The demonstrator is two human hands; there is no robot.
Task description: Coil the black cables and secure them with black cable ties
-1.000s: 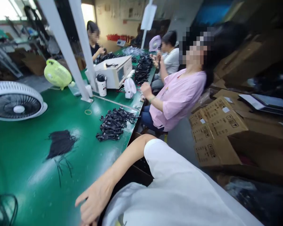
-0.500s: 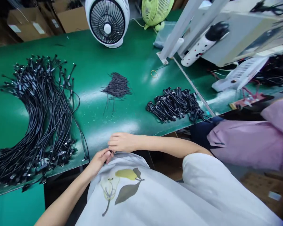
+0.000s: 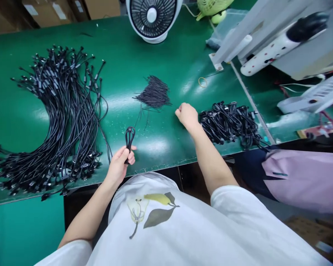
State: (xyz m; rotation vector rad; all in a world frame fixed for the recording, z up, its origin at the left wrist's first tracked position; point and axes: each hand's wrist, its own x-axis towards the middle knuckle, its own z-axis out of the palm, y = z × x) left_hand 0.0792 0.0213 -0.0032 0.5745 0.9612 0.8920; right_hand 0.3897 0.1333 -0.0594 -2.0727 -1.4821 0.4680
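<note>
Head view, coiled cable (image 3: 130, 137) in left hand (image 3: 119, 166)

Fingers of the right hand (image 3: 186, 115) perhaps curled under, unseen; white fan (image 3: 152, 16) partly off-frame.

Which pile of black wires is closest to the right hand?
The coiled-up pile, lying just to the right of the right hand and almost touching it.

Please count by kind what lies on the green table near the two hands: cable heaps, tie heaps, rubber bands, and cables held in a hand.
Cable heaps: 2, the loose heap and the coiled heap
Tie heaps: 1
Rubber bands: 1
Cables held: 1, in the left hand
Total: 5
</note>
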